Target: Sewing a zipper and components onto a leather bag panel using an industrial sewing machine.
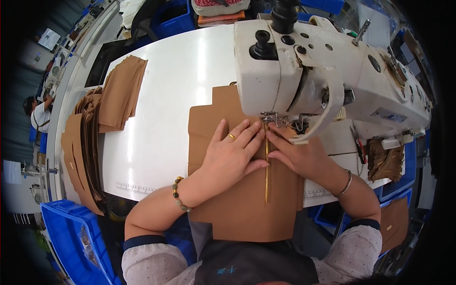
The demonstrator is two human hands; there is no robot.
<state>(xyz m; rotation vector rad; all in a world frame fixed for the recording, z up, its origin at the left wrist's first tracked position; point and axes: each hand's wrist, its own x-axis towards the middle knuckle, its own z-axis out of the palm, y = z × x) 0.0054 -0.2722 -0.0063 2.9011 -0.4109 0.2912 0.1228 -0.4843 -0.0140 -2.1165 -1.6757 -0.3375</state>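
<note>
A large brown panel (242, 213), apparently leather or a similar sheet, lies beneath the head of a white sewing machine (270, 80). Its near end hangs over the table edge toward my lap. Down its middle runs a narrow gold zipper (267, 180). My left hand (232, 154) presses flat on the panel left of the zipper, fingers stretched toward the needle area. On the zipper's other side my right hand (299, 154) lies with its fingers extended and thumb apart, partly covered by the machine's guard. The needle and presser foot are hard to make out.
Brown cut panels (121, 95) are stacked at the table's left, with more panels (78, 147) in front. Snips (358, 145) and a bundle of brown pieces (385, 161) sit right of the machine. Blue bins (71, 237) stand below; another person (40, 114) sits far left.
</note>
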